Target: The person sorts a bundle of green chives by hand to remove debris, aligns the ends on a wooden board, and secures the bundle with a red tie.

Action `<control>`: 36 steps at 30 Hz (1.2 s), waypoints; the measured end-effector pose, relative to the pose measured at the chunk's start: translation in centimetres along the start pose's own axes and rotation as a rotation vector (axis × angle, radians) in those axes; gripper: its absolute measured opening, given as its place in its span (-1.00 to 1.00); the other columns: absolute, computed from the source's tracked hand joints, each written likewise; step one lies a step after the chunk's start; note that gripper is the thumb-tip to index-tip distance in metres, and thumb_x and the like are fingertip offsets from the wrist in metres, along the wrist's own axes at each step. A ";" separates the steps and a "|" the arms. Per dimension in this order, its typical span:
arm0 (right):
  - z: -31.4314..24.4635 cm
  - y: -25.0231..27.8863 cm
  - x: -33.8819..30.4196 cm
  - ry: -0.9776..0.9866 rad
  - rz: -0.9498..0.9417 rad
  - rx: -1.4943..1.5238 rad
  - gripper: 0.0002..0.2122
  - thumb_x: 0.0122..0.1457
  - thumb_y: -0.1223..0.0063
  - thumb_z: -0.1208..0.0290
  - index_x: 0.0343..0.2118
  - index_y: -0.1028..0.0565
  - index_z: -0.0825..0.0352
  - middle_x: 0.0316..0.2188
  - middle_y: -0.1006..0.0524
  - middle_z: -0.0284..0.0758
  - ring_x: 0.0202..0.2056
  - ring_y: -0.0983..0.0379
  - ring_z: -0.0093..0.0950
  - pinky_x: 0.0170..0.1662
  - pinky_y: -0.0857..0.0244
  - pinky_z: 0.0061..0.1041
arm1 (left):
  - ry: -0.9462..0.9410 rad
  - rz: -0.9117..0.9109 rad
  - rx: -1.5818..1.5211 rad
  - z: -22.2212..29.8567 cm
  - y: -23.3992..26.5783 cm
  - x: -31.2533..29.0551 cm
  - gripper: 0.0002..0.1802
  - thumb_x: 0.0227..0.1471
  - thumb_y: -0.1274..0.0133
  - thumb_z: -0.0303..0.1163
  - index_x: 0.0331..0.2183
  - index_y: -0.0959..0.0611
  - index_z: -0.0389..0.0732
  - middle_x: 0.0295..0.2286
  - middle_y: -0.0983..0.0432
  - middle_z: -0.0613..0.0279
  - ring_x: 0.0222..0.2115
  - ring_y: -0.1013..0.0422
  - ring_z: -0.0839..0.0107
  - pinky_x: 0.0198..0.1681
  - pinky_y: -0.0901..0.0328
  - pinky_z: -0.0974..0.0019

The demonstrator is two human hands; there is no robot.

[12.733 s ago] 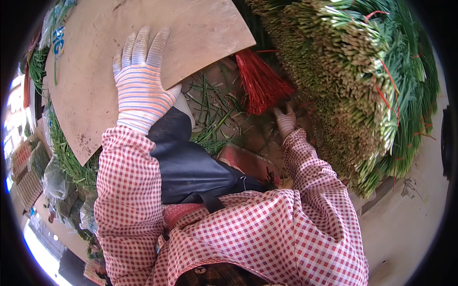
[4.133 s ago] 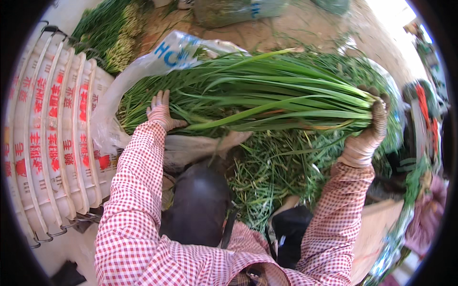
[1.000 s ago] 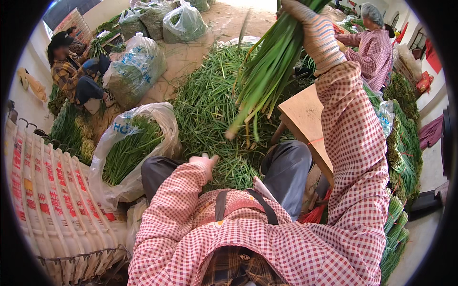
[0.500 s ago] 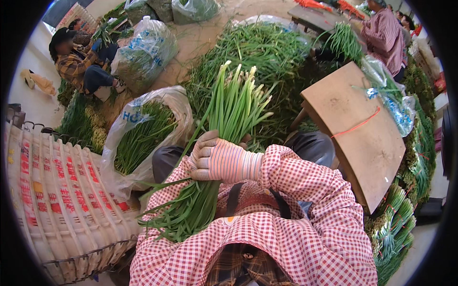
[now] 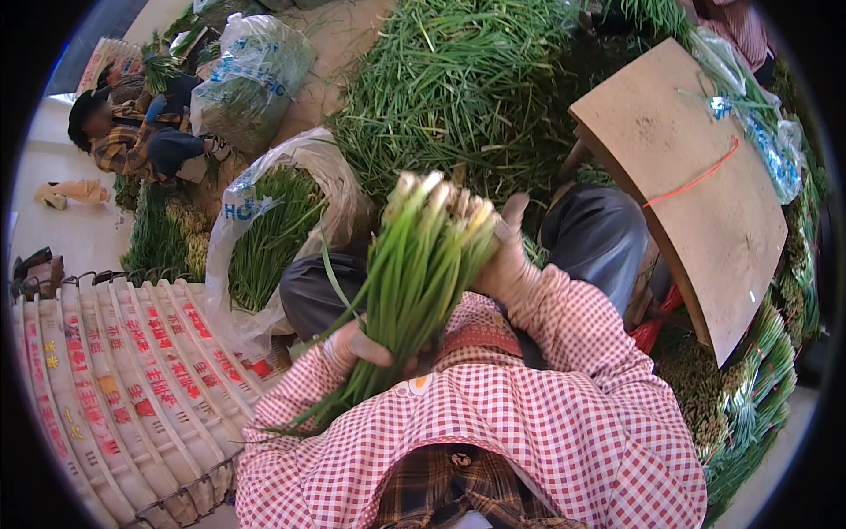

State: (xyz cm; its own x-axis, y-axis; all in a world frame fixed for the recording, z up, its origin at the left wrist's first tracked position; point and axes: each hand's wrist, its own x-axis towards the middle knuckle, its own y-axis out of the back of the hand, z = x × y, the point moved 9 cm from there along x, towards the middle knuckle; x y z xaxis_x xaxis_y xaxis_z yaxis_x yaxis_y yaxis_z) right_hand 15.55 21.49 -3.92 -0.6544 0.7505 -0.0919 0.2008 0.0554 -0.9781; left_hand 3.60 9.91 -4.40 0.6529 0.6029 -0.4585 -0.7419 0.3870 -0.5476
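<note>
A thick bunch of green chives (image 5: 410, 273) is held tilted in front of my chest, its pale root ends up and away from me. My left hand (image 5: 359, 346), gloved, is closed round its lower leafy part, and the leaf tips trail toward my left sleeve. Beside the upper right of the bunch is my right hand (image 5: 511, 260), also gloved. Its thumb stands up, apart from the root ends, and its palm faces the bunch; the other fingers are hidden behind the stalks.
Beyond my knees spreads a large heap of loose chives (image 5: 467, 97). An open plastic bag (image 5: 339, 172) of chives stands left, behind a white slatted basket (image 5: 123, 370). At right are a brown board (image 5: 679, 194) with a red tie (image 5: 696, 181) and tied bundles (image 5: 758, 388). A person (image 5: 132, 132) sits far left.
My right hand has let go of the stalks' middle and moved up and right, beside the root ends. The bunch has come lower and nearer to me. My view has tilted down.
</note>
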 end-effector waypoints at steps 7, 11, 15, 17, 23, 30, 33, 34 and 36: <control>-5.8 1.0 3.8 0.138 0.157 -0.268 -0.67 0.29 0.00 0.20 -0.02 -0.35 0.33 -0.55 -0.25 -0.52 -0.49 -0.27 -0.60 -0.41 -0.26 -0.57 | 0.061 0.189 -0.563 -2.0 -3.3 -1.6 -0.02 -0.40 -0.34 -0.50 0.17 -0.37 -0.30 0.08 -0.40 -0.02 0.07 -0.37 0.19 0.19 -0.21 0.18; -7.7 1.2 6.6 0.131 0.269 -0.544 -0.84 0.21 -0.01 0.26 -0.39 -0.37 0.23 -0.71 -0.05 -0.62 -0.69 0.04 -0.70 -0.62 0.11 -0.64 | -0.063 0.219 -0.615 -4.7 -1.0 -2.3 -0.05 -0.40 -0.25 -0.56 0.16 -0.37 -0.33 0.05 -0.43 -0.04 0.04 -0.40 0.12 0.18 -0.23 0.15; -16.7 -0.7 7.7 0.328 0.429 -0.546 -0.86 0.18 -0.08 0.30 -0.38 -0.42 0.23 -0.69 -0.20 -0.53 -0.72 -0.10 -0.62 -0.67 0.04 -0.62 | -0.178 0.279 -0.739 -4.5 -1.5 -2.6 -0.07 -0.34 -0.24 -0.54 0.18 -0.33 -0.32 0.06 -0.41 -0.05 0.02 -0.41 0.13 0.17 -0.26 0.14; -23.7 -3.0 6.3 0.559 0.229 -0.636 -0.85 0.21 -0.05 0.28 -0.35 -0.43 0.25 -0.70 -0.19 -0.56 -0.72 -0.08 -0.66 -0.67 0.05 -0.62 | -0.196 0.224 -0.836 -4.1 -1.9 -2.6 -0.13 -0.25 -0.22 -0.51 0.18 -0.32 -0.33 0.06 -0.40 -0.07 0.01 -0.42 0.12 0.15 -0.29 0.12; -6.9 -4.4 0.4 0.008 0.060 -1.272 -0.66 0.07 -0.27 0.47 -0.08 -0.48 0.36 -0.32 -0.56 -0.39 -0.24 -0.48 -0.55 -0.09 -0.39 -0.49 | -0.239 0.213 -0.986 -4.3 -2.1 -2.6 -0.21 -0.16 -0.17 -0.52 0.16 -0.32 -0.35 0.02 -0.43 -0.12 -0.05 -0.47 0.12 0.05 -0.40 0.11; -1.0 -2.2 -0.6 -0.180 -0.066 -1.065 -0.57 0.13 -0.21 0.38 0.07 -0.44 0.36 -0.13 -0.56 -0.38 -0.11 -0.43 -0.60 0.03 -0.32 -0.51 | -0.276 0.337 -0.653 -2.6 -2.3 -2.1 -0.20 -0.21 -0.15 -0.61 0.15 -0.34 -0.32 -0.01 -0.46 -0.09 -0.08 -0.49 0.11 -0.01 -0.44 0.10; -1.4 -1.4 -1.0 -0.427 -0.045 -1.122 -0.60 0.18 -0.16 0.38 0.08 -0.45 0.34 -0.12 -0.57 -0.38 -0.10 -0.42 -0.62 0.03 -0.31 -0.54 | -0.213 0.347 -0.629 -2.7 -2.6 -2.4 -0.20 -0.22 -0.14 -0.63 0.15 -0.34 -0.32 -0.02 -0.46 -0.06 -0.08 -0.49 0.10 0.01 -0.42 0.09; -1.7 -1.7 -0.6 -0.371 -0.123 -1.106 -0.61 0.20 -0.14 0.37 0.08 -0.45 0.33 -0.14 -0.57 -0.38 -0.11 -0.41 -0.62 0.01 -0.31 -0.55 | -0.208 0.356 -0.630 -2.8 -2.7 -2.5 -0.19 -0.23 -0.17 -0.62 0.15 -0.35 -0.29 -0.02 -0.47 -0.03 -0.07 -0.48 0.10 0.04 -0.40 0.11; -4.7 -2.3 -0.5 -0.364 0.040 -1.321 -0.67 0.22 -0.11 0.38 0.05 -0.48 0.29 -0.22 -0.58 -0.43 -0.27 -0.41 -0.67 -0.19 -0.34 -0.61 | -0.222 0.346 -0.588 -2.6 -2.9 -2.5 -0.16 -0.24 -0.20 -0.61 0.16 -0.34 -0.27 -0.01 -0.46 -0.01 -0.04 -0.46 0.13 0.07 -0.37 0.13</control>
State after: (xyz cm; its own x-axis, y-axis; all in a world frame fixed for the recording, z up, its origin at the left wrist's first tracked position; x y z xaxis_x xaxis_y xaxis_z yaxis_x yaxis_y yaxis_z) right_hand 18.80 24.08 -0.78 -0.7431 0.5643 -0.3595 0.6291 0.7723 -0.0882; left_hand 4.47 5.48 -3.48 0.3028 0.7748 -0.5550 -0.6549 -0.2539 -0.7118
